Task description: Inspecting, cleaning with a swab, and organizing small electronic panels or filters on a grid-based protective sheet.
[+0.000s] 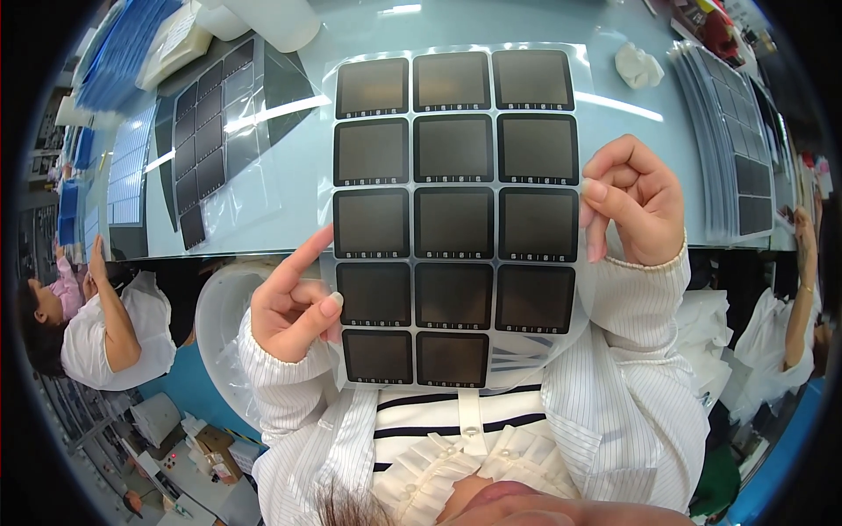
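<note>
A clear plastic sheet [585,79] bearing several dark, round-cornered square panels [452,223] is held up in front of me. The panels run in rows of three, with two in the lowest row, and each has a line of tiny light marks along its lower edge. My left hand [294,302] pinches the sheet's left edge low down, thumb in front, with the index finger stretched up along the edge. Higher on the opposite side, my right hand [638,200] grips the right edge between thumb and curled fingers. The fingertips behind the sheet are partly hidden.
On the glossy table [289,188], similar panel sheets [200,145] lie at the left and a thick stack [732,140] at the right. Crumpled white tissue [638,67] rests at the far right. A clear round bin [224,337] stands below the table edge. Other people sit on both sides.
</note>
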Demonstrator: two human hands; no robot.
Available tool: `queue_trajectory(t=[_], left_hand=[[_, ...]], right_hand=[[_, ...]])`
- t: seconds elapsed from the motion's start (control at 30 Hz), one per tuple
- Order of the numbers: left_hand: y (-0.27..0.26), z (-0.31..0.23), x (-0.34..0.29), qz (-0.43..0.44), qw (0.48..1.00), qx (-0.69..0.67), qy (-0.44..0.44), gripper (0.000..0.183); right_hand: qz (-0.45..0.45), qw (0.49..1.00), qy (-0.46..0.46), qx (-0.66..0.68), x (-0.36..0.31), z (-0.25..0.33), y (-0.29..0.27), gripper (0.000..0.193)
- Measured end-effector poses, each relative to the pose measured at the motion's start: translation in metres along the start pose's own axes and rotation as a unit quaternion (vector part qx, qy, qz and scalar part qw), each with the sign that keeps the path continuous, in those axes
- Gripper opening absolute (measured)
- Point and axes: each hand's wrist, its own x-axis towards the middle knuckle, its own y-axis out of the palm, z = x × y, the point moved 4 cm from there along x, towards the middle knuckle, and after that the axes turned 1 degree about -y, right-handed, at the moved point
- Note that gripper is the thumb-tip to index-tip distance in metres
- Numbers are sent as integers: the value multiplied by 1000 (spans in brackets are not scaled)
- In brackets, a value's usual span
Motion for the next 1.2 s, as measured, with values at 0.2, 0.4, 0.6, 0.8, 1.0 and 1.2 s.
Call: queue_trajectory(t=[0.2,0.4,0.6,0.8,1.0,1.2], left_hand=[[-3,0,0,10,999,21,31,58],[-6,-3,3,-3,998,48,42,59],[-9,-3,3,9,995,90,36,57],[3,-6,11,3,992,115,46,58],[10,-5,14,-23,979,170,109,59],[9,-3,12,-28,975,183,124,60]], right_hand=[[8,1000,14,-13,0,1,1,8],[9,1000,10,-21,4,3,5,9],[-5,999,5,-48,6,3,11,11],[-17,997,-12,-72,10,-6,-4,10],[4,997,-24,-75,17,-3,-10,9],[23,996,-26,-81,25,-3,-8,9]])
